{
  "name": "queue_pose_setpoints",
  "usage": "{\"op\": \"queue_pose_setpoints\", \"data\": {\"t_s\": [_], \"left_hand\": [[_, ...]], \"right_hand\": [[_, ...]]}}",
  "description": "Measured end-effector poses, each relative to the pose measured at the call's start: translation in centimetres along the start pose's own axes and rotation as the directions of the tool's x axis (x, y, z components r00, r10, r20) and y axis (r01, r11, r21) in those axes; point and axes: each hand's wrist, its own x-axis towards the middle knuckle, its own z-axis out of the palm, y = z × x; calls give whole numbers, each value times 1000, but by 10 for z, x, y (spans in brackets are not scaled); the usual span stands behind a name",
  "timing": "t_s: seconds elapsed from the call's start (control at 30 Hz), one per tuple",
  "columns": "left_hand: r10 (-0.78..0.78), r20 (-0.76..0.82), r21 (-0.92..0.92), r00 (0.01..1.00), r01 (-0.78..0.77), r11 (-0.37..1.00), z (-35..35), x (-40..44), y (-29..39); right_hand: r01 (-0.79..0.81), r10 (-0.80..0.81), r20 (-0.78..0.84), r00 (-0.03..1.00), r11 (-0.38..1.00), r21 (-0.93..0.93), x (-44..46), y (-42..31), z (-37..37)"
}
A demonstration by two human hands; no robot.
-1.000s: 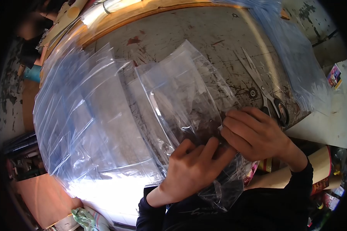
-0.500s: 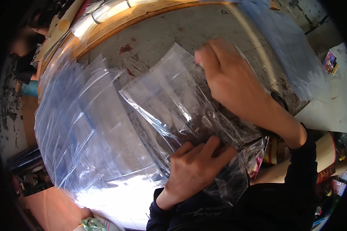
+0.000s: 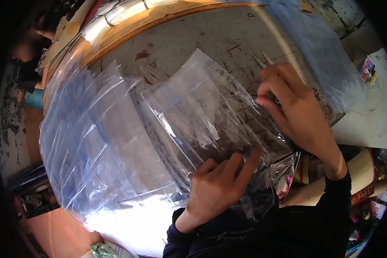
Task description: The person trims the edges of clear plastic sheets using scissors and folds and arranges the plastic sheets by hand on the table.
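A clear plastic sleeve (image 3: 198, 99) lies at a slant on the worktable in front of me. My left hand (image 3: 219, 180) rests on its near end, palm down with the fingers apart. Beyond the sleeve's right edge is my right hand (image 3: 296, 107), its fingers curled and the thumb close to the index fingertip; whether anything thin is between them, I cannot make out. Thin pointed blades, apparently scissors (image 3: 264, 60), show past its knuckles, the rest mostly hidden under the hand. To the left, a fanned stack of clear plastic sleeves (image 3: 94, 142) overlaps.
Another pile of bluish plastic (image 3: 318, 56) hangs over the worktable's (image 3: 180, 38) right side. Wrapped rolls (image 3: 116, 17) lie along its wooden far edge. Crumpled plastic (image 3: 284, 167) gathers near my body. Another person (image 3: 30, 56) is at the far left.
My right hand has moved right and toward me, off the sleeve's upper right edge, uncovering the blades. The sleeve lies flatter. My left index finger has straightened; that hand stays in place.
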Motion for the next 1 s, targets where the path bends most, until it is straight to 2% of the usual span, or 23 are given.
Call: {"op": "queue_pose_setpoints", "data": {"t_s": [0.03, 0.1, 0.13, 0.2, 0.27, 0.37, 0.6, 0.8, 0.87, 1.0], "left_hand": [[-3, -57, 5, 998, 4, 1000, 3, -1, 0], [5, -51, 10, 999, -5, 1000, 2, -4, 1], [15, -43, 13, 999, -15, 1000, 2, -5, 1], [21, -62, 58, 998, -18, 998, 1, -4, 2], [27, -81, 104, 996, -19, 994, 1, -4, 2], [26, -78, 128, 997, -16, 992, 3, -5, 1], [16, -51, 108, 999, -11, 994, 3, -4, 2], [14, -46, 114, 999, -9, 993, 4, -5, 2], [22, -45, 121, 999, -16, 993, 5, -5, 2], [10, -35, 108, 999, -6, 994, 6, -6, 1]], "right_hand": [[28, -27, -22, 999, 999, 40, -4, -2, 2], [56, -53, -47, 997, 995, 79, -6, -3, 5], [163, -164, -4, 987, 982, 92, -6, -3, 5], [268, -273, 36, 961, 957, 112, -6, -1, 9], [513, -512, 47, 858, 858, -34, -4, 5, 20], [578, -578, 34, 816, 812, -80, -5, 10, 26], [607, -619, -32, 785, 779, -158, -4, 12, 32], [636, -652, -10, 758, 744, -204, -4, 16, 33], [598, -609, 44, 792, 761, -252, -2, 16, 32], [508, -499, 99, 861, 834, -215, 5, 15, 20]]}}
